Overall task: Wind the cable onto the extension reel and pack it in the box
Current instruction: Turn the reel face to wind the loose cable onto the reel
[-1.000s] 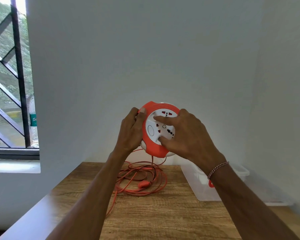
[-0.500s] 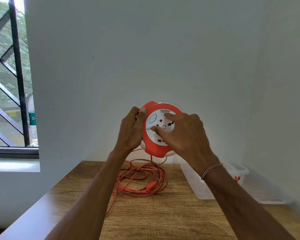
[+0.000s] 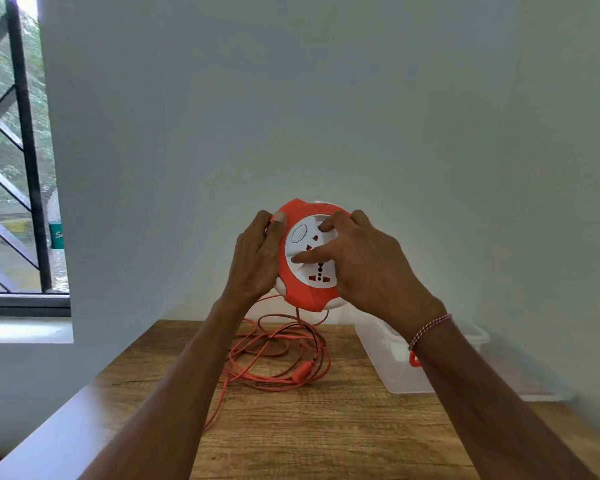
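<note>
since half a second ago the white dial has turned under the right hand [image 3: 368, 265], whose fingers curl onto it; left hand [image 3: 257, 258] grips the round orange-and-white extension reel [image 3: 307, 289] above the wooden table [image 3: 326, 427], loose orange cable [image 3: 278, 355] below, clear plastic box [image 3: 388, 362] beside

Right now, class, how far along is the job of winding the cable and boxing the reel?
Done: little that shows. Most of the orange cable lies in loose loops on the wooden table.
In hand: the left hand grips the reel by its rim, held above the table, while the right hand has fingers on its white socket face.
Left: winding in nearly all the cable, then packing the reel in the clear box.
</note>
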### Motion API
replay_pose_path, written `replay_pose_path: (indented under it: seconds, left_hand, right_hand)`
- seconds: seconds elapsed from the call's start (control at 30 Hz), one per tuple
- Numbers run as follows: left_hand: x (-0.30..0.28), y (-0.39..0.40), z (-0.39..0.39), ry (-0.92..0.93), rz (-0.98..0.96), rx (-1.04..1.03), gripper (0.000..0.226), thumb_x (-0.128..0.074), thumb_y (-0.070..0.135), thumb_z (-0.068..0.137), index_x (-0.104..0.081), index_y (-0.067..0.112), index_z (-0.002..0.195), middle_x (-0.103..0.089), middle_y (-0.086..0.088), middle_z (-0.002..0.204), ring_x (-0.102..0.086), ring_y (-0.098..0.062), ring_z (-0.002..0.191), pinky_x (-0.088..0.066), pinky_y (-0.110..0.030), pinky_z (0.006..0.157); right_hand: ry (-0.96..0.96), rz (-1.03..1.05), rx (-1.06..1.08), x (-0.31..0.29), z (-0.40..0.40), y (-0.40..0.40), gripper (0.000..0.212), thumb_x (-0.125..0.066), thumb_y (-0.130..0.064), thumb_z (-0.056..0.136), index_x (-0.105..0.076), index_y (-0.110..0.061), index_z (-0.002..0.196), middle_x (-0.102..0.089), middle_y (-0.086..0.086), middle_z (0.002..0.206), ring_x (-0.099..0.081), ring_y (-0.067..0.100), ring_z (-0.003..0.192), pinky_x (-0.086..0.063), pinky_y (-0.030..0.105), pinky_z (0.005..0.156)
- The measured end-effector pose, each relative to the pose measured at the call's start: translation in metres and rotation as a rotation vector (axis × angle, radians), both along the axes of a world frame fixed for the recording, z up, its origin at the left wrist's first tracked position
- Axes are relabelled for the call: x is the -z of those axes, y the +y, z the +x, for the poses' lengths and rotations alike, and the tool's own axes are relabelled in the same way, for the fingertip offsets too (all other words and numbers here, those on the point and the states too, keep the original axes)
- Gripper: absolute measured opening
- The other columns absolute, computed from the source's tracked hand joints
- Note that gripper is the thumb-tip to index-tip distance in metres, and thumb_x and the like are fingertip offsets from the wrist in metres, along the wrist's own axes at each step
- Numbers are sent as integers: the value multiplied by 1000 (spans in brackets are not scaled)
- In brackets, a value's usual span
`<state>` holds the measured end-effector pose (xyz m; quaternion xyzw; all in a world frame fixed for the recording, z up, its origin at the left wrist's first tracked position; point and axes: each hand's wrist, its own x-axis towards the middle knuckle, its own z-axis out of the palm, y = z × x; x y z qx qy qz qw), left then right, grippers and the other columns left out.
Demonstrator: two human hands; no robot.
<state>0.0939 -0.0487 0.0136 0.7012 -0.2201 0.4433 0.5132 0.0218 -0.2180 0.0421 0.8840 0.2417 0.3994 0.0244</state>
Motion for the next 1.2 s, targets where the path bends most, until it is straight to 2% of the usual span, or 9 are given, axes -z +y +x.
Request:
replay_pose_path:
  seconds: [0.2,0.33,0.43,0.57,0.67,0.73,0.8,0.93,1.2]
  left_hand:
    - [2,-2,0,-8,0,15,38,-39,41,102,-57,9,92,-65,8,70,-64,-4,59,-51,-14,52]
    - [0,-1,-2,9,-39,35,38,-38,44,101,-55,12,89,-64,10,70,-63,-5,57,-49,-15,50]
    - [-1,-2,-2,22,-39,26,38,-38,44,100,-57,12,102,-68,9,82,-69,-6,67,-52,-13,54]
    - [1,-5,-1,40,-36,24,35,-38,42,102,-57,12,104,-68,10,85,-69,-5,69,-53,-14,55]
    - [0,-1,-2,40,-50,24,37,-37,43,101,-57,12,105,-69,7,86,-69,-7,69,-54,-15,56]
    - [-2,0,-2,35,-53,21,38,-37,43,101,-58,12,106,-69,5,88,-69,-8,71,-55,-16,57]
    - [-3,0,-3,33,-57,15,36,-37,42,102,-58,13,106,-69,6,89,-70,-8,72,-55,-15,57]
    - [-3,-2,-5,36,-60,16,31,-37,38,102,-57,14,105,-68,10,89,-69,-4,72,-53,-13,56]
    - [-1,-7,-6,38,-55,37,31,-38,41,102,-58,16,102,-69,9,86,-70,-7,71,-54,-15,57]
  right_hand:
    - [-45,150,14,9,4,-2,60,-67,-49,72,-51,-48,131,-55,8,128,-54,27,111,-52,42,83]
    - [-150,376,15,8,5,5,60,-56,-63,80,-56,-33,132,-70,3,115,-68,25,97,-56,38,76]
    - [-148,470,-48,5,8,3,55,-57,-57,86,-62,-22,127,-72,4,112,-71,25,91,-57,36,77]
    - [-118,418,-76,3,7,-2,48,-62,-50,86,-66,-18,121,-72,5,112,-70,25,93,-56,37,81]
    - [-63,335,-120,-4,5,-6,37,-70,-31,84,-64,-20,118,-66,5,120,-61,23,105,-55,37,83]
    - [-3,247,-147,-7,4,-8,41,-74,-19,79,-63,-26,118,-57,6,130,-52,25,116,-53,41,88]
    - [87,149,-124,-8,0,-7,53,-79,-16,75,-62,-34,122,-47,6,140,-41,27,127,-50,44,93]
    - [87,17,-10,-6,-4,-5,67,-78,-23,78,-49,-44,135,-37,5,149,-32,27,132,-47,47,96]
    - [-62,111,67,1,-1,-5,59,-69,-50,76,-50,-48,132,-54,6,132,-51,25,114,-52,42,84]
